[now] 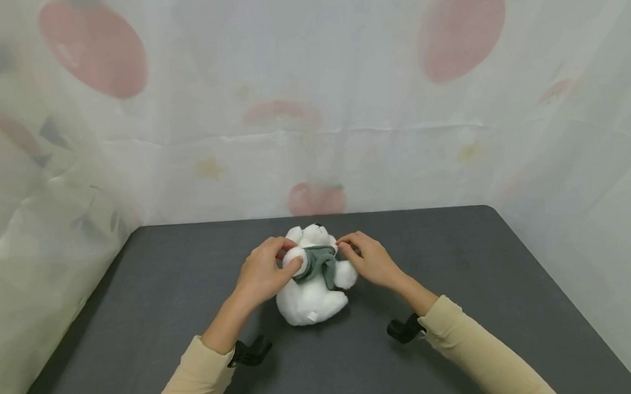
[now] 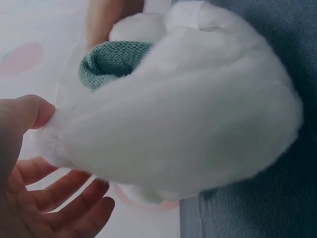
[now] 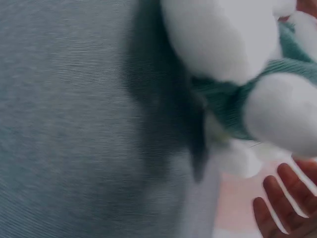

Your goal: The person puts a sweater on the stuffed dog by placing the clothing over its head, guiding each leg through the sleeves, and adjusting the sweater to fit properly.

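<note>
1. Curtain (image 1: 34, 253) with faded red fruit prints is hanging along the left edge, and I am seeing it wrap round the back and right of the dark grey table (image 1: 138, 331).
2. I am watching the left hand (image 1: 263, 274) curling its fingers round one white paw of the plush toy (image 1: 311, 295); in the left wrist view the thumb (image 2: 25, 116) is pressing into the fur while the other fingers (image 2: 74, 198) are lying loosely bent beneath.
3. I am seeing the plush toy lying at the middle of the table, white and fluffy, round-bodied, wearing a grey-green knitted garment (image 1: 320, 262), with a small tag on its lower body.
4. I am watching the right hand (image 1: 369, 260) pinching at the garment's edge by the toy's shoulder, fingers bent; the right wrist view is showing only fingertips (image 3: 282, 203), so how tight the hold is I cannot tell.
</note>
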